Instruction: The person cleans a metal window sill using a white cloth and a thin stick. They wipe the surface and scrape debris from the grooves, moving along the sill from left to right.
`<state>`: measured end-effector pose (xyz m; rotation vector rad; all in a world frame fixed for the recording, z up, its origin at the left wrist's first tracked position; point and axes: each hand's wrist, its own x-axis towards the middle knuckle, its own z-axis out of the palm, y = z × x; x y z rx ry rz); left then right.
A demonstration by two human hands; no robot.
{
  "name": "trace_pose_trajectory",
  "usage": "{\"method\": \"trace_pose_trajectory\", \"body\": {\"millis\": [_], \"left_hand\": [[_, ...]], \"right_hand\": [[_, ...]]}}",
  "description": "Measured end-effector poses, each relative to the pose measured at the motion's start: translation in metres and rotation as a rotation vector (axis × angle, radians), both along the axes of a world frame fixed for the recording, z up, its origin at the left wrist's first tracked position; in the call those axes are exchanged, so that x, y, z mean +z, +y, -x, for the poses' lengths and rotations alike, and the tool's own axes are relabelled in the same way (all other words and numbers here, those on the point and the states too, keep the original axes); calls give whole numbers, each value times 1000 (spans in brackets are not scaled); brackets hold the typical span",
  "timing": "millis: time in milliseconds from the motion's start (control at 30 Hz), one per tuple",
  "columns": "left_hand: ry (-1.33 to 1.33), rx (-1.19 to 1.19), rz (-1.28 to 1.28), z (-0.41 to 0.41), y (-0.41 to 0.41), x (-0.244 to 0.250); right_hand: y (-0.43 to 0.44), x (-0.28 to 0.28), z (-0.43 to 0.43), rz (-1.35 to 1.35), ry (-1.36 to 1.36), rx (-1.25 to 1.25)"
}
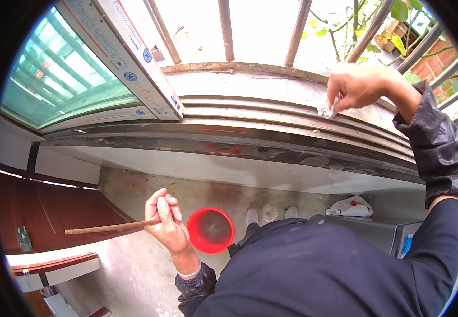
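Note:
My left hand (167,222) holds a thin brown wooden stick (106,228), which points left above the floor. At the upper right, my right hand (359,87) pinches a small crumpled whitish piece (334,106), perhaps cloth or paper. That piece touches the metal sliding-window track (252,113) on the sill. Grit and a small pale crumb lie along the grooves. Left of the track stands a glazed window sash (74,75), its frame partly covered in printed protective film.
A red bucket (210,230) holding murky water stands on the concrete floor by my feet. Metal bars (225,31) rise beyond the sill, with a leafy plant outside. A reddish-brown table (54,210) bears a glass object. A white plastic bag (349,207) lies at right.

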<state>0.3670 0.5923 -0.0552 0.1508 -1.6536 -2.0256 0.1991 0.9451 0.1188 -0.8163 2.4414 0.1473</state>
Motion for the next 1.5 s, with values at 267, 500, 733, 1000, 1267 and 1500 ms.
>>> {"method": "trace_pose_trajectory", "body": {"millis": [267, 500, 733, 1000, 1267, 1500], "left_hand": [[47, -135, -6, 31, 14, 9], [1, -105, -14, 28, -4, -3], [15, -81, -26, 28, -13, 1], [-34, -15, 1, 14, -25, -3], [-38, -62, 49, 27, -7, 15], [-60, -123, 129, 23, 21, 27]], "right_hand": [[-62, -54, 20, 528, 302, 18], [59, -1, -31, 130, 7, -45], [-76, -28, 13, 654, 338, -182], [-161, -66, 40, 566, 238, 195], [-173, -65, 62, 706, 471, 473], [-92, -33, 75, 184, 211, 329]]}}
